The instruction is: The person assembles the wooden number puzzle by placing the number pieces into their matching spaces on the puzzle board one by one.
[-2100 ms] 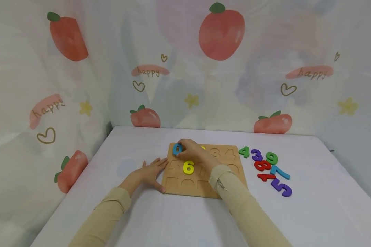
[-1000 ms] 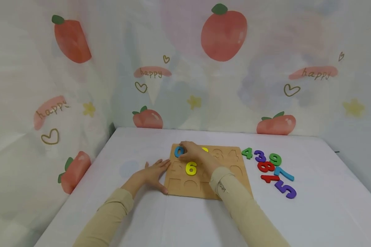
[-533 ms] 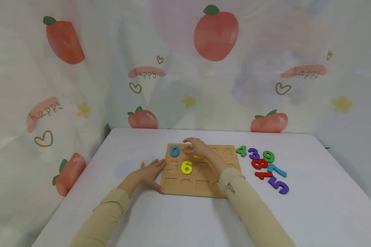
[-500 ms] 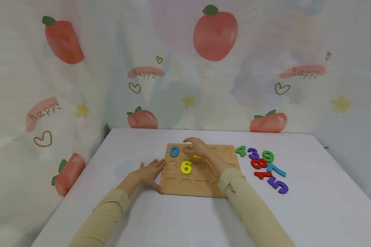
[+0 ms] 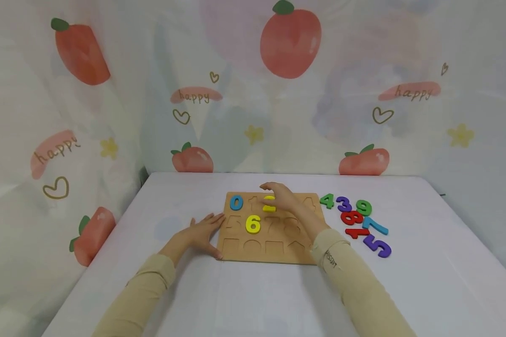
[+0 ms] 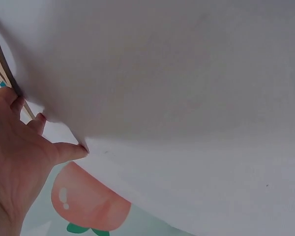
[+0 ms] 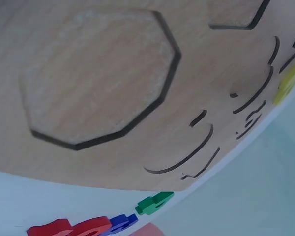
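Observation:
A wooden number puzzle board [image 5: 261,257] lies on the white table [image 5: 426,262]. A blue 0 [image 5: 236,202] and a yellow 6 [image 5: 253,224] sit in its slots. My right hand [image 5: 280,196] reaches over the board's top row and holds a yellow 2 [image 5: 269,204] at its fingertips, low on the board. My left hand [image 5: 202,234] lies flat on the table, fingers against the board's left edge. In the left wrist view the left hand [image 6: 14,162] rests by the board edge [image 6: 0,64]. The right wrist view shows the board [image 7: 98,78] close up, and the yellow 2 [image 7: 290,83] at the frame's right.
Several loose numbers lie right of the board: green 4 [image 5: 327,201], purple 3 [image 5: 344,204], green 9 [image 5: 363,207], red 8 [image 5: 352,217], blue 7 [image 5: 376,226], red 1 [image 5: 356,232], purple 5 [image 5: 377,245]. A strawberry-print cloth [image 5: 291,42] hangs behind and at the left.
My right hand left the blue 0 seated at the top left and carried the yellow 2 rightward along the top row. The left hand stayed against the board.

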The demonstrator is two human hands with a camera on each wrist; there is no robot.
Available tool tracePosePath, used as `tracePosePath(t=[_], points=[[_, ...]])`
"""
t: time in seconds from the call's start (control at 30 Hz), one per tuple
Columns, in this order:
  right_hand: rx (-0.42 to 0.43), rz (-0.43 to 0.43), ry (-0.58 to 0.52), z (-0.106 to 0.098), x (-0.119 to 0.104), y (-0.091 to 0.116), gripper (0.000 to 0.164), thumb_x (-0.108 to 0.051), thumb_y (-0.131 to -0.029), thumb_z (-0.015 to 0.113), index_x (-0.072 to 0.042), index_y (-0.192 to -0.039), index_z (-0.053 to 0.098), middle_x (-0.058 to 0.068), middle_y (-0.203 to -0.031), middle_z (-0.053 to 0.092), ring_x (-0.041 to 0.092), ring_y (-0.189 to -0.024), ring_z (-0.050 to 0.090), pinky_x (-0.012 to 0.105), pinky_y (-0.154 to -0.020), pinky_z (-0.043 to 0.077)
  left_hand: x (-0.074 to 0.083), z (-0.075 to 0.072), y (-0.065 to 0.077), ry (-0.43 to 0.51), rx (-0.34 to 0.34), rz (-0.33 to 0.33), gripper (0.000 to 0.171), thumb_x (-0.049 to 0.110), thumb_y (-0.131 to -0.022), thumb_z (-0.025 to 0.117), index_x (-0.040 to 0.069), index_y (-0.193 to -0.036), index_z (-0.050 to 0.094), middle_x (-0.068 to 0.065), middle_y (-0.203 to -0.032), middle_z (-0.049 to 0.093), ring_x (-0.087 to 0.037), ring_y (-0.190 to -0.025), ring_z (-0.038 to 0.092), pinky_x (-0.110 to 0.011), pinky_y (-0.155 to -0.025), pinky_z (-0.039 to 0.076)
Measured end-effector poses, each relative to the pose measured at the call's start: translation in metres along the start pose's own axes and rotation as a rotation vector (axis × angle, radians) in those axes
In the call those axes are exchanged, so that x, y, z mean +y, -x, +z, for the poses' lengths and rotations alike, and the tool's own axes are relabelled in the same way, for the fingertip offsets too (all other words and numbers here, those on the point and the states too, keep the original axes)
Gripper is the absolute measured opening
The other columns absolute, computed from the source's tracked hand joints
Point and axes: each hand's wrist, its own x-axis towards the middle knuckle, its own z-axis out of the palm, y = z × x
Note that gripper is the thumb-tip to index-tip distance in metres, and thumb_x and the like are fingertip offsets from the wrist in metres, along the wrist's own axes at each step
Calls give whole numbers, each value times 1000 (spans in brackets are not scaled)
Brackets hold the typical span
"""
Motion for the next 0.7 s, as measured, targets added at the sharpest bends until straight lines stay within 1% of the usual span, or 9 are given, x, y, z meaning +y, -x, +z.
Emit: tracePosePath(t=[0.07,0.2,0.33,0.43,0.57,0.7], points=[[24,15,-31,-4,2,6,48,-12,-89,65,6,-130,50,24,-128,56,39,-121,50,49,-103,40,1,1,0,5,7,3,118,57,-64,79,11,-152,14,-3,-160,10,-34,-147,6,-75,-103,7],[105,9,-110,-13,4,19,45,-13,-88,65,3,-129,52,24,-126,58,39,-120,51,50,-103,40,1,2,-1,0,10,-7,119,57,-63,79,13,-152,14,-1,-160,9,-33,-147,6,-75,-104,7],[158,2,-169,-25,6,32,42,-11,-88,65,3,-126,55,25,-124,58,40,-119,52,51,-102,41,1,2,0,4,7,-7,119,57,-63,79,13,-152,14,-1,-160,9,-32,-147,5,-74,-104,7],[170,11,-178,-35,9,41,42,-11,-88,66,4,-125,55,25,-124,58,41,-118,52,52,-102,41,0,3,0,7,7,-4,119,57,-63,79,12,-152,15,-2,-160,9,-33,-147,6,-75,-104,7],[177,21,-154,-49,14,52,41,-11,-87,66,3,-125,56,25,-124,58,40,-118,53,51,-103,40,-2,2,-1,8,2,-6,119,57,-64,79,12,-152,14,-2,-160,9,-33,-147,6,-75,-104,7],[215,34,-169,-62,16,63,40,-11,-87,67,3,-123,58,23,-125,59,40,-120,52,51,-104,39,-2,0,-1,10,-6,-4,120,58,-64,79,11,-152,13,-2,-161,8,-33,-147,4,-75,-104,6]])
